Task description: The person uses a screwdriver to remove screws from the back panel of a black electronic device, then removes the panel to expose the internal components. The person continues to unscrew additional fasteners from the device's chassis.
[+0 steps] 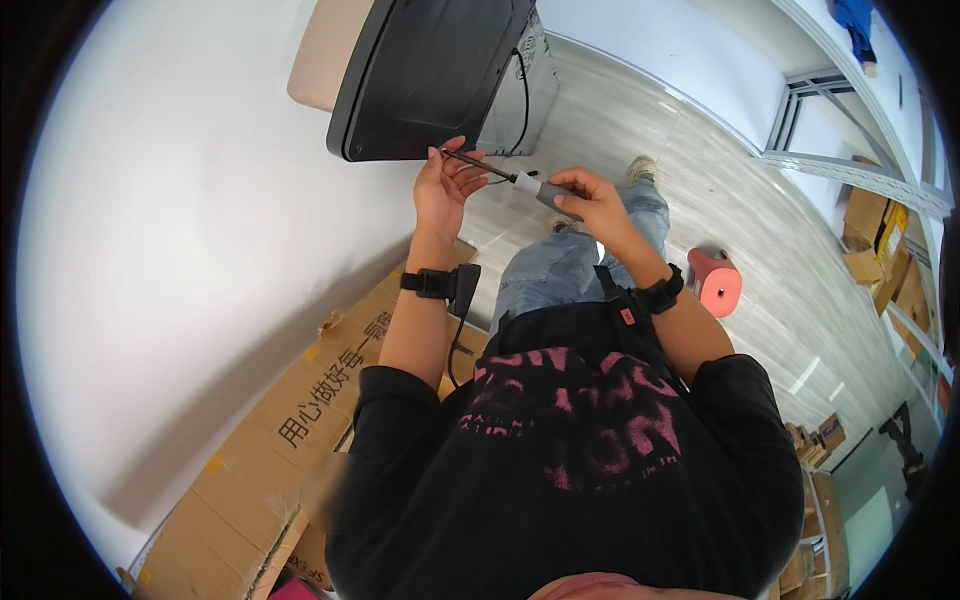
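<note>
In my right hand [592,205] is a screwdriver [540,188] with a grey handle, its dark shaft pointing left. My left hand [447,185] meets its tip, thumb and forefinger closing around the end while the other fingers curl loosely. Whether a small part sits between those fingertips is too small to tell. Just beyond my left hand stands a large black plastic panel [425,80] with rounded corners, and my fingers are close to its lower edge. A black cable [526,95] hangs along the panel's right side.
A beige rounded piece [325,55] lies behind the panel, against the white wall [200,200]. Flattened cardboard [250,440] lies at my left. On the floor to the right stands a pink stool-like object [718,285]. Metal shelving [850,180] with cardboard boxes [868,220] lines the right.
</note>
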Motion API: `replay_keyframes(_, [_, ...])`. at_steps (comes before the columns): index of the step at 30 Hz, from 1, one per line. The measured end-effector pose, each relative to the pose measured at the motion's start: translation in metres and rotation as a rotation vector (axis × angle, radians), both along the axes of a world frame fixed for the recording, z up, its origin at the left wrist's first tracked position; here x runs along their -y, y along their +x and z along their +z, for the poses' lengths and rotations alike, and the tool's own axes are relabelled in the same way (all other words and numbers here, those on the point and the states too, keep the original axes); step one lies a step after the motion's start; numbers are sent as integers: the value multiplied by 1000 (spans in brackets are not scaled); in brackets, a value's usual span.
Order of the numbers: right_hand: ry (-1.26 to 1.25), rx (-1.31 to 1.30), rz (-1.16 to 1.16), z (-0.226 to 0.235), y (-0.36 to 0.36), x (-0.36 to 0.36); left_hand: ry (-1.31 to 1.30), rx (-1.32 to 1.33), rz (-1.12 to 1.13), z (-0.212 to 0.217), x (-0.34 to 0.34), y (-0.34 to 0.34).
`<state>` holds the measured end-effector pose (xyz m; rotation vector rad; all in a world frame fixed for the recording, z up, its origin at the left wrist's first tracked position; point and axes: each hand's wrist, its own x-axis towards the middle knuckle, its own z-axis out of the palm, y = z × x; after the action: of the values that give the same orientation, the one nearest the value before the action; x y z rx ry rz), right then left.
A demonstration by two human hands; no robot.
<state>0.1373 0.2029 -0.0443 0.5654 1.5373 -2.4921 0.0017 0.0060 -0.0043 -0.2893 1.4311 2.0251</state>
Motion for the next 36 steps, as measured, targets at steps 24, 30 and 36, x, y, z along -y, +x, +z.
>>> replay_keyframes(24, [113,14,-469,56,31,-365,-585,-864,-391,76,-462,-151])
replay_keyframes(30, [119,34,-383,39,11,-417,-691,-1041,-217,60,-503,-162])
replay_keyframes(36, [88,95,-290,22,-3,-428,-766,-1398,-86,43,-515,-168])
